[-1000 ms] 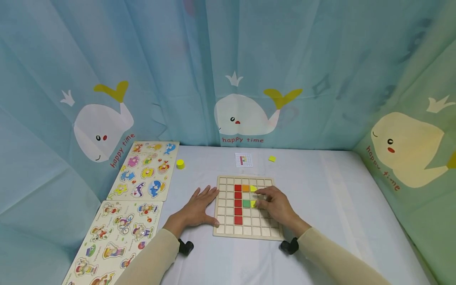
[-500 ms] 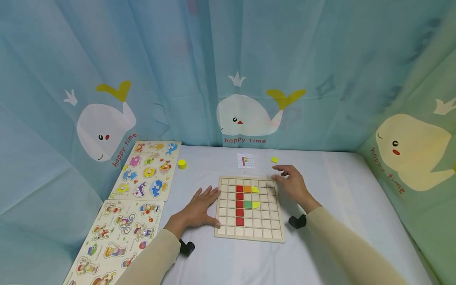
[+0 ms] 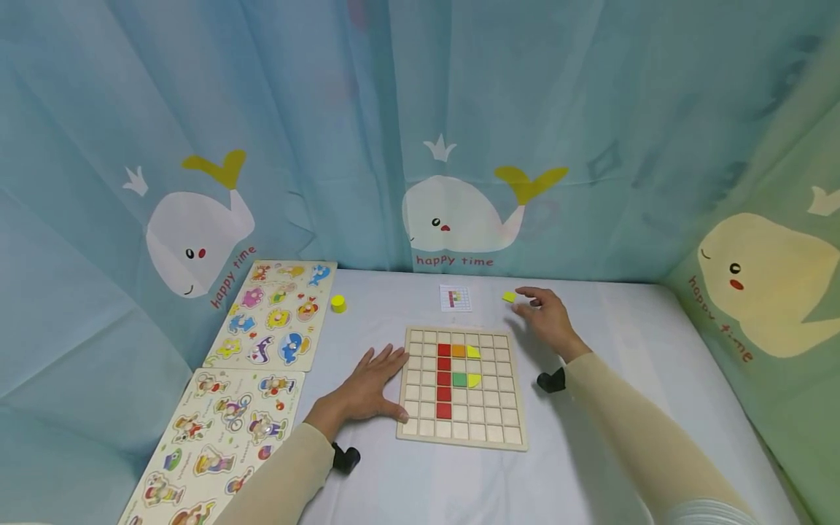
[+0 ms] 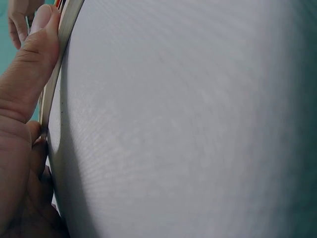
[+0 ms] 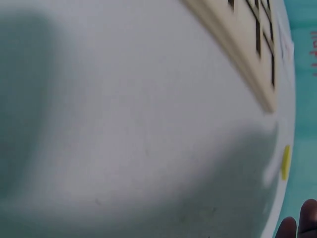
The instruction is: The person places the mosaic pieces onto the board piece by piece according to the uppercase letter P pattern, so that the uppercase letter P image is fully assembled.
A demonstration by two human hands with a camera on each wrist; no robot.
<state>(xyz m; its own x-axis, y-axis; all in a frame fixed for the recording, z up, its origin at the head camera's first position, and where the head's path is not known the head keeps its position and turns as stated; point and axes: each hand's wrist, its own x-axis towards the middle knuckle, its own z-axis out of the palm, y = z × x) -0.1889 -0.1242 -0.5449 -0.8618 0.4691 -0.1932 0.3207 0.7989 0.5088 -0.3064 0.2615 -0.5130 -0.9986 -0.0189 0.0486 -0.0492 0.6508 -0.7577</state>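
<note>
A wooden grid board [image 3: 420, 430] lies on the table, its left edge touched by the spread fingers and thumb of my left hand [image 3: 366, 383]. In the left wrist view the thumb [image 4: 37, 54] lies against the board's side. Several red tiles [image 3: 444, 378] form a column in the grid. An orange tile [image 3: 459, 351] and a green tile [image 3: 459, 379] adjoin it, each followed by a yellow round-edged or cut-cornered tile. Beyond the board, my right hand [image 3: 547, 319] hovers with thumb and fingers parted, just right of a loose yellow piece [image 3: 509, 297]. Its fingertips [image 5: 308, 215] show apart from that piece in the right wrist view.
A small printed pattern card [image 3: 456, 298] lies behind the board. Left of it stands a yellow round stack [image 3: 337, 303]. Two picture puzzle boards [image 3: 315, 292] line the table's left side. A whale-print curtain [image 3: 341, 146] closes off the back and sides.
My right hand has left the yellow piece in the lower row on the board and moved back and right, beside the loose yellow piece. The left hand keeps its place at the board's edge.
</note>
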